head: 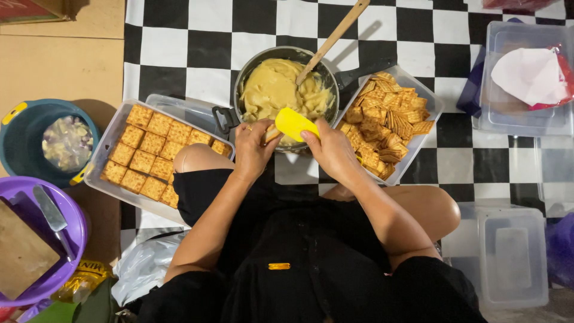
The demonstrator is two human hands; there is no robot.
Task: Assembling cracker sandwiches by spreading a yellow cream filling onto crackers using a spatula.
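My left hand (254,148) holds a cracker (272,135) at the near rim of a dark pot (239,84) full of pale yellow cream (272,90). Held in my right hand (332,149) is a yellow spatula (294,124), its blade lying over the cracker. A wooden spoon (332,39) stands in the cream. On the left is a clear tray (95,173) lined with square crackers (146,158). On the right is a clear container (431,104) heaped with loose crackers (385,122).
I sit on a black-and-white checked mat (197,42). A blue bucket (18,149) and a purple basin (75,227) holding a knife (51,212) stand at the left. Clear plastic boxes (511,257) and lids are at the right.
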